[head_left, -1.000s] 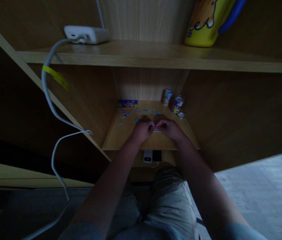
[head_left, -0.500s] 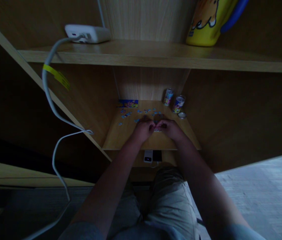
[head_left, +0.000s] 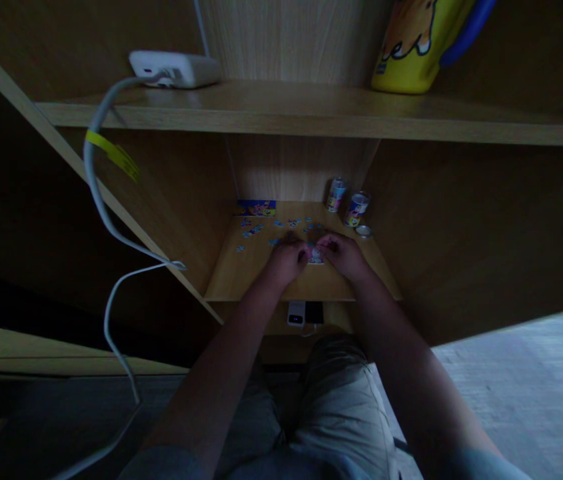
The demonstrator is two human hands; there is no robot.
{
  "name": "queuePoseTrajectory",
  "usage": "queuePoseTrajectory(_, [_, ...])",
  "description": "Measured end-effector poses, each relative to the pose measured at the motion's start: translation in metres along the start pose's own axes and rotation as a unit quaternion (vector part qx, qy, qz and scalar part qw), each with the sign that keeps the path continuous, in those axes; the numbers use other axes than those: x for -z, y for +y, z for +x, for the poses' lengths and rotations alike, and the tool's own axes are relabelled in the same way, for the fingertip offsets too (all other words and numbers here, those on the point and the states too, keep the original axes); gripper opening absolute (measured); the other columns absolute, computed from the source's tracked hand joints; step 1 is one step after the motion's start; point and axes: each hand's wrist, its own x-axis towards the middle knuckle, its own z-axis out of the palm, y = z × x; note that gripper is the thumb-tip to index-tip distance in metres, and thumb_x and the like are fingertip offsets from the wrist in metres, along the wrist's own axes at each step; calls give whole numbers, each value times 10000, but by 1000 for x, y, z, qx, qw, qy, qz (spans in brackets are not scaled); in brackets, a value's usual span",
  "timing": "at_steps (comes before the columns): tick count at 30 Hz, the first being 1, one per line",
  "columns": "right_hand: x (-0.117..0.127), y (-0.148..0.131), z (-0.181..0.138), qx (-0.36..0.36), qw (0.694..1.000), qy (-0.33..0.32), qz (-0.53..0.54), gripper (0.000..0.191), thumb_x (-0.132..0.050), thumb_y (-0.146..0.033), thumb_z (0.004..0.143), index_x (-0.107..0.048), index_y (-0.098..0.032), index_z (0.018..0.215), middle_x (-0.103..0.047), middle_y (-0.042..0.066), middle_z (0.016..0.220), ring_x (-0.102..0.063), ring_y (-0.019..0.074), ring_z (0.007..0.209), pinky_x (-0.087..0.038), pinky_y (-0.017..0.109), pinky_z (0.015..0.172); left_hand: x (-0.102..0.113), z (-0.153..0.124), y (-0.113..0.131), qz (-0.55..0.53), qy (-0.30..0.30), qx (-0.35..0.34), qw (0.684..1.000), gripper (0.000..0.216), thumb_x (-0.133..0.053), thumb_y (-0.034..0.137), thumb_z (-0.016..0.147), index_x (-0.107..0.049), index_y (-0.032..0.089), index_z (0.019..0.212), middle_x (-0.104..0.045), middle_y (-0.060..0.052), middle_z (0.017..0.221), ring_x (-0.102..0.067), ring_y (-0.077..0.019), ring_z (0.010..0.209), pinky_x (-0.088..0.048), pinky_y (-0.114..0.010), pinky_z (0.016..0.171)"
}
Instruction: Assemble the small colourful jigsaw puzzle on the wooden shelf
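Observation:
A small joined patch of jigsaw puzzle pieces (head_left: pixel 316 255) lies on the lower shelf between my hands. My left hand (head_left: pixel 288 258) is closed at its left edge, fingers curled against the pieces. At the upper right of the patch my right hand (head_left: pixel 342 255) is closed in a pinch on the pieces; the fingertips are small and dark, so the exact grip is hard to see. Loose jigsaw pieces (head_left: pixel 252 231) are scattered behind and to the left of my hands. A colourful picture card (head_left: pixel 257 208) stands or lies at the back left.
Two printed cans (head_left: pixel 336 194) (head_left: pixel 357 209) stand at the back right, a round lid (head_left: pixel 363 231) beside them. Overhead, an upper shelf (head_left: pixel 286 115) bears a white charger (head_left: pixel 176 69) and a yellow mug (head_left: pixel 406 53). A cable (head_left: pixel 92 163) hangs at left. Below sits a white device (head_left: pixel 296 313).
My right hand has shifted slightly right and up, apart from my left. More of the joined puzzle patch now shows between them. My left hand stays nearly in place.

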Motion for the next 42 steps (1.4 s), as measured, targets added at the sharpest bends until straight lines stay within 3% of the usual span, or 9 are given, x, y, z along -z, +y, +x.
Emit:
queuePoseTrajectory(5, [7, 7, 4, -15, 992, 114, -47, 273, -665, -505, 999, -748, -246, 981, -818, 101, 1006, -748, 268, 905, -596, 429, 893, 2, -1, 6, 1, 4, -46, 999, 273, -659, -4, 879, -766, 246, 897, -802, -53, 1008, -735, -262, 1048, -580, -492, 1105])
queuePoseTrajectory(12, [10, 21, 6, -63, 975, 196, -86, 290, -621, -498, 1018, -753, -239, 1017, -825, 139, 1046, -761, 298, 947, -599, 429, 898, 0, -5, 11, 15, -40, -98, 994, 325, -697, 35, 863, -838, 259, 1052, -823, -77, 1199, -746, -300, 1165, -573, -535, 1149])
queuePoseTrajectory(16, [11, 33, 7, -75, 965, 226, -110, 304, -591, -455, 1025, -770, -219, 1093, -820, 181, 1152, -760, 342, 1082, -582, 502, 1038, -3, -7, 10, 0, -45, -106, 993, 322, -692, 43, 882, -842, 254, 1072, -822, -82, 1214, -752, -289, 1173, -583, -517, 1144])
queuePoseTrajectory(23, [7, 35, 7, -85, 955, 193, -208, 234, -629, -246, 974, -831, -187, 1075, -822, 206, 1115, -756, 375, 1097, -519, 563, 1142, -4, -7, 10, -34, -48, -114, 992, 299, -661, 19, 883, -799, 234, 1036, -806, -88, 1172, -753, -261, 1115, -615, -441, 1057])
queuePoseTrajectory(29, [6, 21, 6, -85, 944, 138, -288, 317, -623, -164, 956, -879, -216, 1135, -844, 141, 1235, -740, 309, 1207, -502, 479, 1193, 3, -6, 8, -41, 39, -59, 997, 259, -613, -11, 909, -719, 215, 980, -726, -75, 1056, -697, -242, 1054, -592, -406, 995])
queuePoseTrajectory(32, [7, 12, 5, -112, 930, 100, -335, 354, -590, -148, 981, -885, -215, 1165, -846, 127, 1245, -733, 284, 1234, -480, 445, 1209, 9, -15, 14, -67, -3, -74, 995, 251, -627, -22, 887, -692, 204, 976, -690, -72, 1101, -683, -217, 1030, -580, -348, 926])
queuePoseTrajectory(37, [6, 7, 4, -119, 922, 106, -352, 387, -572, -135, 970, -883, -216, 1185, -840, 137, 1201, -735, 291, 1189, -519, 425, 1132, 24, -52, 34, -77, -91, -85, 989, 209, -638, 5, 915, -666, 203, 978, -664, -51, 1057, -647, -183, 924, -512, -290, 809])
queuePoseTrajectory(42, [5, 10, 2, -122, 919, 97, -361, 366, -574, -152, 975, -890, -211, 1150, -833, 140, 1194, -728, 289, 1183, -515, 423, 1121, 40, -81, 41, -86, -114, -55, 988, 194, -616, 6, 924, -648, 190, 871, -626, -43, 980, -622, -164, 869, -446, -266, 737])
